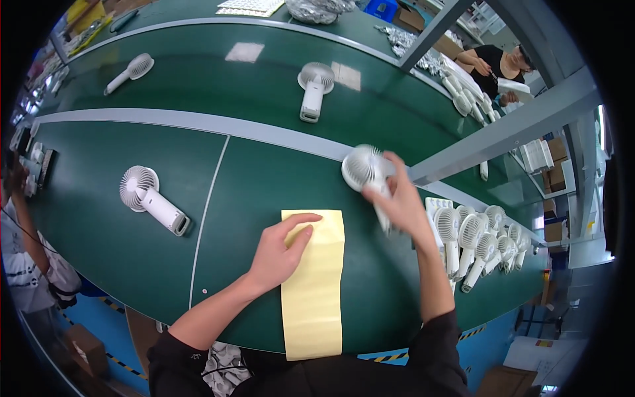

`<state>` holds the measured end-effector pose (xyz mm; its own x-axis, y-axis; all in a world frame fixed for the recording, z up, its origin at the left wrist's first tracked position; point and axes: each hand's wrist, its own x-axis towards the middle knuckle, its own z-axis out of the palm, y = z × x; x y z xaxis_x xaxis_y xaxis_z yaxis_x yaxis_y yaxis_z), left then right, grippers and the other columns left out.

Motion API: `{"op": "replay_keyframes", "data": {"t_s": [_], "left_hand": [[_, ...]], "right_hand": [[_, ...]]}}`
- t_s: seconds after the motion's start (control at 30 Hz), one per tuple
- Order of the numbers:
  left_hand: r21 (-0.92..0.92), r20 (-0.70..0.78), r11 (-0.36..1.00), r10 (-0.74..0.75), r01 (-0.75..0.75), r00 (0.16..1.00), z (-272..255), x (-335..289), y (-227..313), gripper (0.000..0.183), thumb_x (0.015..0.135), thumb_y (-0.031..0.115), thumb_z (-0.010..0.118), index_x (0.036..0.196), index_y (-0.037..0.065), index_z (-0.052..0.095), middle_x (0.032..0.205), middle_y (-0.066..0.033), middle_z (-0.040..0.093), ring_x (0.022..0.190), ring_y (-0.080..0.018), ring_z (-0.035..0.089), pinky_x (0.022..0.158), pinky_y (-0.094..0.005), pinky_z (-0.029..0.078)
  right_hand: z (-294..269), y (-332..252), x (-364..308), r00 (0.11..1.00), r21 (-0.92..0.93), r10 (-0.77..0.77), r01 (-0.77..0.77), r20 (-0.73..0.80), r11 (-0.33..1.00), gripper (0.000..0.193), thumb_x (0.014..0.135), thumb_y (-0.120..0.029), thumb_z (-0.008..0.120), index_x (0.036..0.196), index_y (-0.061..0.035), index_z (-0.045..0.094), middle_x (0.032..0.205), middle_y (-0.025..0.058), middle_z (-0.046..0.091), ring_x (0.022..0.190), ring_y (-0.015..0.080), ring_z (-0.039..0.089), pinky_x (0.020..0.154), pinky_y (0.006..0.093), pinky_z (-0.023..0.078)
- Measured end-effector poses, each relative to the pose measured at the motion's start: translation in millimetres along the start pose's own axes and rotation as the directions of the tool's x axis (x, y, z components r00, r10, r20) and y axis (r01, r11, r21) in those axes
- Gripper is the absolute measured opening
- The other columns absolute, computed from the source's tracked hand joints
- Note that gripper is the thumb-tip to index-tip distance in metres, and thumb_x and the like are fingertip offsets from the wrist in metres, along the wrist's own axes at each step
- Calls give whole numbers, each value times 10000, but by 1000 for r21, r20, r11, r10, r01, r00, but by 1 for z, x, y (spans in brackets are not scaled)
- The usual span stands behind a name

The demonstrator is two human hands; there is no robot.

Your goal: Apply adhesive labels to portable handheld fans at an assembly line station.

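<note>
My right hand (398, 206) grips a white handheld fan (362, 168) near the bench's back rail; its round grille is tilted up and the handle is smeared by motion. My left hand (281, 250) rests on the upper part of a long yellow paper strip (312, 298), with thumb and forefinger apart. That strip lies on the green bench top (248, 192) and reaches over its front edge. Left of a white dividing line, another white handheld fan (159, 206) lies on its own. To the right of my right arm, several similar fans (473, 241) are piled on a white tray.
Behind the grey rail (251, 132), two more fans (313, 99) (132, 71) lie apart on a green belt. A slanting metal post (503, 132) crosses at the right. One person (499, 66) works at the far right, another (30, 258) at the left edge.
</note>
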<state>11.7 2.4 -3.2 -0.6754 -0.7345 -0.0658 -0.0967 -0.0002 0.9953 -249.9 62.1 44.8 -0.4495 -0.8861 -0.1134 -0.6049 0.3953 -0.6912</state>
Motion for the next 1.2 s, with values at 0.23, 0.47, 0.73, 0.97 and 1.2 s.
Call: {"op": "replay_keyframes", "data": {"t_s": [0.23, 0.47, 0.73, 0.97, 1.2], "left_hand": [[13, 38, 1000, 21, -22, 999, 2, 4, 6, 253, 994, 80, 548, 1213, 26, 662, 991, -83, 726, 771, -93, 605, 735, -251, 477], [34, 60, 995, 89, -91, 994, 7, 6, 3, 247, 991, 80, 554, 1207, 39, 666, 925, -81, 725, 671, -92, 576, 651, -266, 464], [47, 72, 995, 85, -89, 994, 7, 2, 7, 237, 984, 71, 566, 1193, 27, 668, 951, -106, 731, 702, -116, 618, 671, -279, 483], [68, 45, 993, 97, -100, 994, 6, 5, 1, 233, 990, 67, 562, 1185, -1, 670, 1082, -129, 732, 1002, -164, 678, 900, -285, 492], [46, 71, 998, -55, 52, 996, 5, 5, 17, 294, 1014, 116, 569, 1281, 21, 645, 979, -74, 718, 819, -75, 588, 747, -243, 476]], "right_hand": [[11, 9, 170, 798, -488, -403, 159, -448, 858, 474, 916, -345, 654, 1188, 42, 625, 925, 245, 683, 860, 420, 672, 757, 499, 531], [88, -20, 230, 930, -160, -10, -53, -368, 986, 532, 897, -419, 662, 1062, 86, 625, 964, 250, 706, 857, 365, 698, 754, 461, 527], [56, -46, 129, 1000, 716, 14, -9, -2, 698, 401, 913, -213, 726, 1160, 15, 506, 964, 93, 620, 784, 156, 641, 703, 319, 525], [36, -28, 24, 992, 880, -100, -22, 78, 474, 242, 1008, -180, 577, 1151, 6, 516, 959, 77, 591, 801, 159, 606, 746, 345, 529], [45, -6, -48, 964, 956, -150, -183, 221, 229, 320, 992, -191, 587, 1202, 19, 468, 963, 106, 580, 717, 193, 632, 613, 365, 577]]}}
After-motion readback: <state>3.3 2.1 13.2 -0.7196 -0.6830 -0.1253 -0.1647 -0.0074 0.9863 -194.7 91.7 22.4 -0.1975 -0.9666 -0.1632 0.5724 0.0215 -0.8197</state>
